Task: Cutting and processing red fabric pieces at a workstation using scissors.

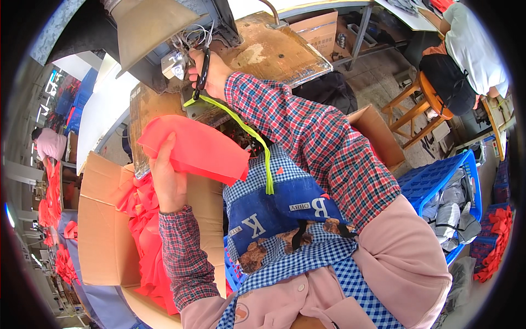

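While left hand [167,183] upright, right hand [215,74] farther forward.

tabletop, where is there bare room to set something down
Widest: the tabletop right of the machine, beyond the right sleeve. A smaller patch lies left, between machine and the red cloth in the left hand. Crowded: below the machine, where right hand, black tool and yellow strip meet.

Fabric piece [197,149] bright red; scissors [203,81] black; strip [249,130] neon yellow; sleeves [323,142] red-blue plaid.
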A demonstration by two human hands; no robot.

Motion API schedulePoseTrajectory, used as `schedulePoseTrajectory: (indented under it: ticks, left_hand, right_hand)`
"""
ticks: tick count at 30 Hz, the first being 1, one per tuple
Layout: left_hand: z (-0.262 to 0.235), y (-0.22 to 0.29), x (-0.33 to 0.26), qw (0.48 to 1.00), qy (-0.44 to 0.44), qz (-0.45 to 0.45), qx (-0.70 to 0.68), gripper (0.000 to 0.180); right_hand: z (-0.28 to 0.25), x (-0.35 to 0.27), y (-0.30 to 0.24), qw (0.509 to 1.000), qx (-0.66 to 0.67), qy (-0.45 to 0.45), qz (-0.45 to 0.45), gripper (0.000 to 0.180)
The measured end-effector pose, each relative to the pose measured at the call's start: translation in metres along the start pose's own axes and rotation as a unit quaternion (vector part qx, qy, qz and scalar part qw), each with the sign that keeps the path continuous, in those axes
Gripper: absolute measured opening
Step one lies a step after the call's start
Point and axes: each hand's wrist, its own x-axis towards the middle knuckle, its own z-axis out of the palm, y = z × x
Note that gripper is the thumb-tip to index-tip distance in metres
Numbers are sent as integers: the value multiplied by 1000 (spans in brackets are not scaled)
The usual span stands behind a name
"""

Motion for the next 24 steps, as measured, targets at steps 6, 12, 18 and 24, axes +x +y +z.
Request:
schedulePoseTrajectory:
  ticks: [6, 12, 18, 24]
  left_hand:
    - [3, -1, 1, 1000, 1, 0, -13, 29]
    - [24, -5, -2, 999, -24, 42, -25, 30]
    - [39, -14, -2, 998, -32, 20, -55, 30]
    - [24, 8, 26, 996, -59, -17, 60, 31]
  right_hand:
    - [-5, -24, -4, 999, 30, 10, 23, 49]
    - [-42, -120, -36, 986, -59, -133, 87, 58]
    - [-75, -172, -29, 949, -219, -223, -31, 54]
    - [-66, -191, -1, 959, -200, -200, 21, 45]
